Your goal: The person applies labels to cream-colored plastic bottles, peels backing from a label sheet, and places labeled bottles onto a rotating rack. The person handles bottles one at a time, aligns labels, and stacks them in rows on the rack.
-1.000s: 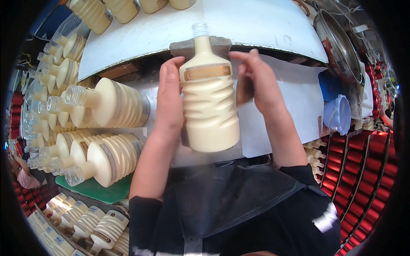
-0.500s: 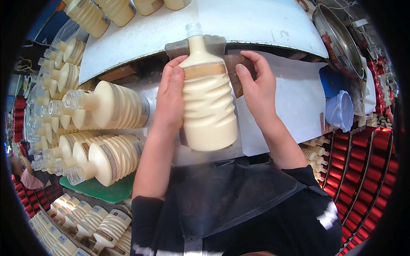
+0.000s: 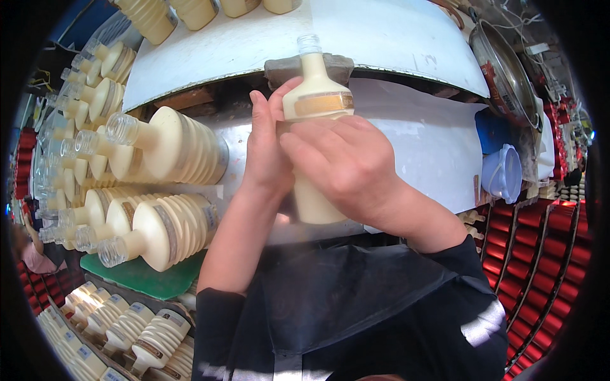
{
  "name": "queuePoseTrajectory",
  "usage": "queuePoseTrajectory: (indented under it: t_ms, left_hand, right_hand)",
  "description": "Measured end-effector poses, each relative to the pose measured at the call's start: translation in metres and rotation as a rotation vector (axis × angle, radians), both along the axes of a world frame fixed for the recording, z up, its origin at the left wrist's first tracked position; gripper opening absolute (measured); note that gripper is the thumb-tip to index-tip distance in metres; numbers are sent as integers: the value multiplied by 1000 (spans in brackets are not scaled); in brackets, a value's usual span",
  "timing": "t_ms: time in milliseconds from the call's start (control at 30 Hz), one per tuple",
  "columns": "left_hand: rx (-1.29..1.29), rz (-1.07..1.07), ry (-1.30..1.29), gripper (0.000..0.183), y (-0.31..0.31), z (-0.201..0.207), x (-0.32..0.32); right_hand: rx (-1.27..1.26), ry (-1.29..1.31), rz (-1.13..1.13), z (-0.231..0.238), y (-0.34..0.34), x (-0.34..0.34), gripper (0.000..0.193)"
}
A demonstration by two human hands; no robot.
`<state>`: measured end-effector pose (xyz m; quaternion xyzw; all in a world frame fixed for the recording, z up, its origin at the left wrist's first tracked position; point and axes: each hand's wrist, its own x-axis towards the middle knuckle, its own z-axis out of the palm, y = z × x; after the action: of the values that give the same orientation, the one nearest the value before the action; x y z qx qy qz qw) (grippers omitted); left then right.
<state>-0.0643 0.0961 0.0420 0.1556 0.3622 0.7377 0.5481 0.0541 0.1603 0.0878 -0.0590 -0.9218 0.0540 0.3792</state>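
Observation:
A cream bottle (image 3: 316,87) with a clear glass neck and a gold-brown band lies before me, its neck on a grey padded block (image 3: 279,70). My left hand (image 3: 264,149) cradles the bottle's left side, fingers curling behind its shoulder and thumb raised clear. My right hand (image 3: 346,152) reaches across the ribbed body, just below the band, its fingers bent and pressed together. A brown edge (image 3: 284,126) shows by the right fingertips, apparently a thin brown pad held against the bottle; the hand hides most of it.
Similar cream bottles (image 3: 168,143) lie stacked at the left, near a green board (image 3: 143,276). More fill a crate (image 3: 152,340) at the lower left. A white raised surface (image 3: 235,54) spans the back. At the right are a metal pan (image 3: 508,73), a pale bucket (image 3: 505,171) and red ribbed stacks (image 3: 534,260).
My right hand has swung left from beside the bottle to across its front. The brown pad once seen at the bottle's right is mostly covered. My left thumb has lifted off the bottle.

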Motion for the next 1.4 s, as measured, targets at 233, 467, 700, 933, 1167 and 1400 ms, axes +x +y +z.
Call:
queuePoseTrajectory:
  t_ms: [233, 467, 700, 933, 1167, 1400]
  left_hand:
    - [-115, 53, 98, 76, -7, -2, 2]
    - [-195, 51, 351, 43, -4, -16, -3]
    - [-148, 106, 390, 44, -4, -24, -2]
    - [-206, 27, 383, 60, -29, -20, 9]
    - [-277, -52, 486, 80, -32, -1, 16]
    - [-515, -10, 884, 91, -26, 14, 30]
  right_hand:
    - [-873, 362, -165, 8, 48, -13, 28]
    - [-795, 206, -211, -37, 65, -8, 40]
    - [-873, 241, -227, -61, 81, 7, 40]
    - [-990, 294, -131, -51, 79, 12, 40]
    - [-828, 230, -241, -36, 74, -6, 34]
    - [-424, -12, -157, -5, 29, -41, 33]
